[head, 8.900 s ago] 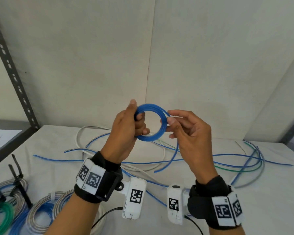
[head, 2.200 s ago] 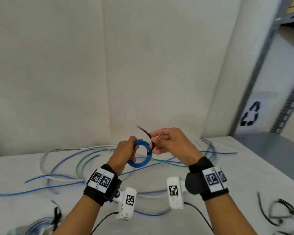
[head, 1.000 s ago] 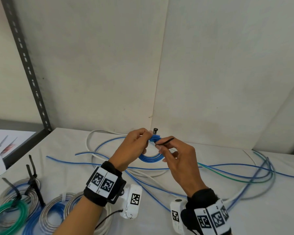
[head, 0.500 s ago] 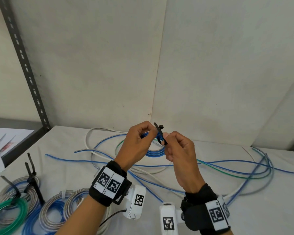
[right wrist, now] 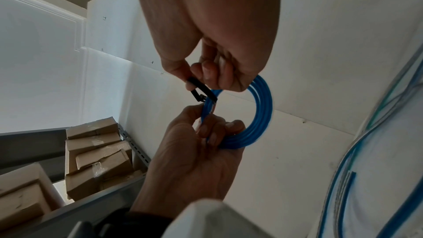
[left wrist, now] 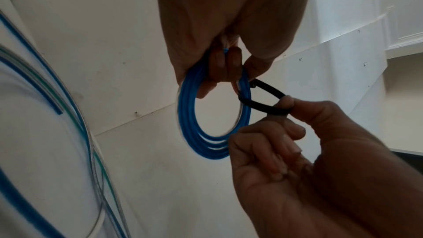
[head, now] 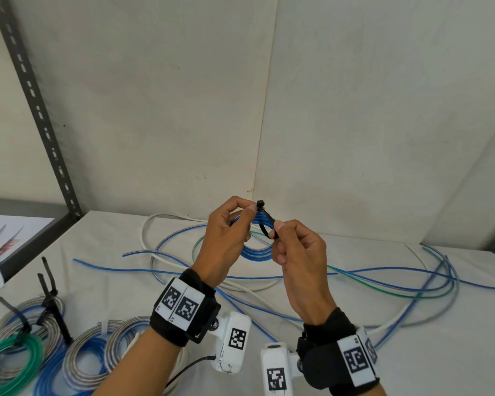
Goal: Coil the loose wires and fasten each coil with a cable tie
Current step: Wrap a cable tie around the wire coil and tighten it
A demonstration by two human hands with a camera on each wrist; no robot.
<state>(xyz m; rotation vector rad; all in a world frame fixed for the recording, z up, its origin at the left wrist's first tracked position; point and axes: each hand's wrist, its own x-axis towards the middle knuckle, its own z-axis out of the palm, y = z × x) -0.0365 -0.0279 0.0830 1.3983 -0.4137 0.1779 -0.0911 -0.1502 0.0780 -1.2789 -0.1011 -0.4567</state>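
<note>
Since half a sec ago: right hand (head: 297, 252) slid a bit right along the strap, so the loop looks smaller.
Right fingers (left wrist: 283, 103): pinched shut on the black cable tie (left wrist: 263, 97) tail.
Left hand (head: 226, 235): fingers curled round the blue wire coil (left wrist: 213, 115), held up over the bench (head: 412, 367).
Key relation: tie head sits at the left thumb; strap runs from it to the right fingers, so I'd guess the pull goes rightward, away from the coil.

Storeroom: slotted steel shelving (head: 37, 110), taped cardboard boxes (right wrist: 98, 153).

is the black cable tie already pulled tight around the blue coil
No, the cable tie forms a loose open loop beside the blue coil, pinched by the right hand.
</note>
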